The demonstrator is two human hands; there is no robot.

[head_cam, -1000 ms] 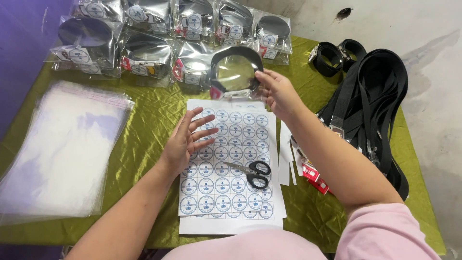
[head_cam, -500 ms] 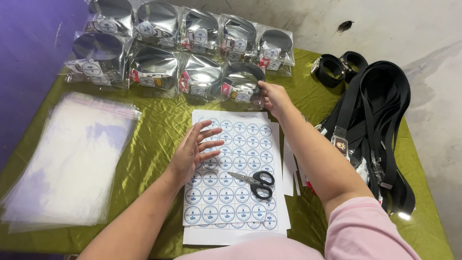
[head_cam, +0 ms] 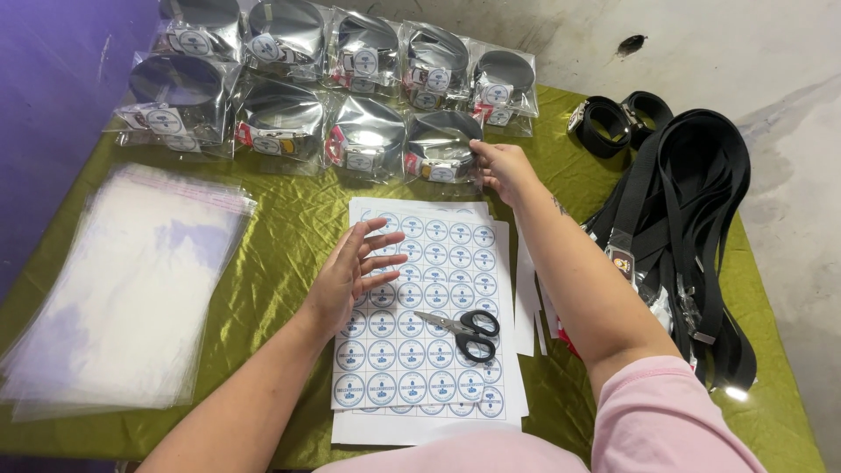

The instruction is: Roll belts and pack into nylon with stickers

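bench (head_cam: 289, 219): green satin cloth is covering it; everything is sitting on it.
plastic sleeves (head_cam: 123, 289): a clear stack is lying at the left edge, well apart from both hands.
loose straps (head_cam: 692, 228): a black bundle is lying at the right, with two rolled ones beyond it.
bagged belts (head_cam: 289, 131): two rows of shiny bags are lining the far side.
sticker sheet (head_cam: 420, 307): round blue-and-white labels, lying in the middle over plain white sheets.
scissors (head_cam: 464, 331): black handles, closed, resting on the sheet.
left hand (head_cam: 355, 276): grip released, fingers spreading flat on the sheet's left side, pinning it.
right hand (head_cam: 501, 166): grip is closing on the edge of the newest bagged belt (head_cam: 442, 151), which is sitting at the right end of the near row.
step, as I judge it: setting a finished bag into the row.
next move: calls for letting go cleanly, so the bag is sitting in line with its neighbours.
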